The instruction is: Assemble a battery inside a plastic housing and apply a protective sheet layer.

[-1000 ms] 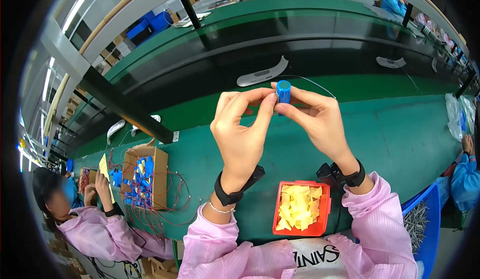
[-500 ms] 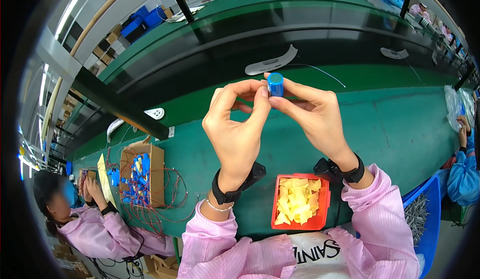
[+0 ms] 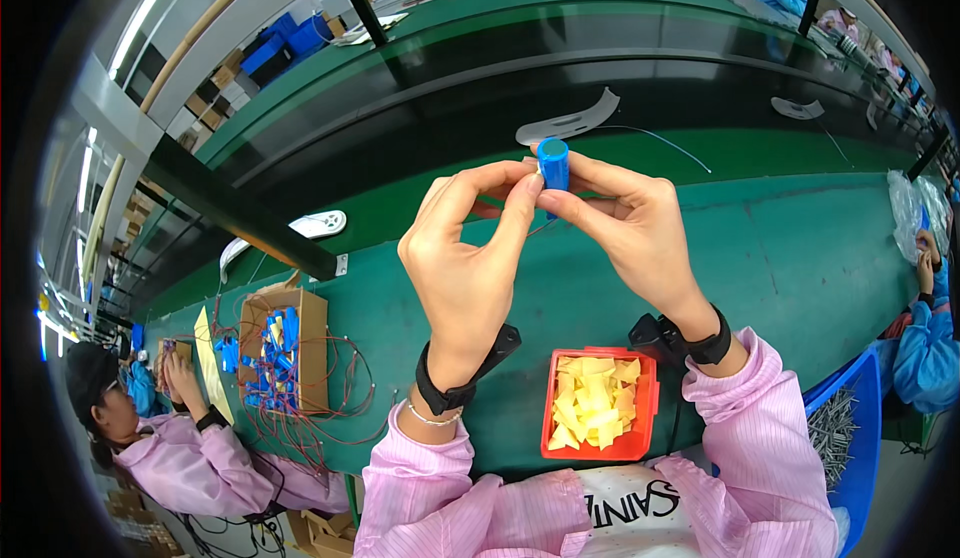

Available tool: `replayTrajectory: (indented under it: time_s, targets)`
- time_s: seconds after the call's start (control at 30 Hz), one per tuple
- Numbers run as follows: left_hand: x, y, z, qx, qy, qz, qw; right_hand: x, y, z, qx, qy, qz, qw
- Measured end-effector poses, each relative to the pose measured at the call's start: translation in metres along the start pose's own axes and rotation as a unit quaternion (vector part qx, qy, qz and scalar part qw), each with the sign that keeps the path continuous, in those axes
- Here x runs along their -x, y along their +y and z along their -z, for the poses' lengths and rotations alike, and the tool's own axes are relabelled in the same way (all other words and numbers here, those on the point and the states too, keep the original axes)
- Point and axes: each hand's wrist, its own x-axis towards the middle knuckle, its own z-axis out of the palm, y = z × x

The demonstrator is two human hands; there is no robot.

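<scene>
A: What lies nearest?
B: A red plastic tray [image 3: 640, 438], square, heaped with thin yellow slips [image 3: 595, 403], on the green surface [image 3: 800, 258] between the two pink sleeves.

A: And to the left?
B: An open cardboard box [image 3: 310, 348] of blue cylinders with red wires spilling out in loops. How many there are is hard to make out.

A: The hands?
B: Both raised above the surface. The left hand [image 3: 465, 273] pinches at the side of a small blue cylinder [image 3: 553, 164]; the right hand [image 3: 635, 228] grips it upright between thumb and fingertips. It looks smooth, with a round cap. Its lower end is hidden by the fingers.

A: Farther off?
B: A flat curved grey plate [image 3: 570, 121] on the dark belt. At the right a blue bin [image 3: 860, 458] is cut off by the rim.
</scene>
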Motion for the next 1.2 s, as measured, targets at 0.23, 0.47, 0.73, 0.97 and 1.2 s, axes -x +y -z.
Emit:
replayTrajectory:
  time_s: [0.23,0.47,0.73,0.97,1.2]
  targets:
    - [0.0,0.005,0.005,-0.003,-0.033,0.034,0.999,0.0,0.0,-0.001,0.003,-0.002,-0.005,1.0]
    - [0.0,0.003,0.002,-0.032,-0.006,-0.016,0.999,-0.001,0.002,-0.002,0.085,-0.001,0.056,0.995]
    - [-0.006,-0.014,0.01,0.264,-0.118,0.2,0.936,-0.007,-0.009,0.007,-0.052,-0.073,-0.047,0.995]
    - [-0.01,0.003,0.007,0.185,-0.119,0.183,0.958,-0.014,-0.003,0.015,-0.079,-0.067,-0.075,0.992]
    - [-0.008,-0.016,0.013,0.28,-0.18,0.168,0.928,-0.011,-0.006,0.017,-0.11,-0.099,-0.122,0.982]
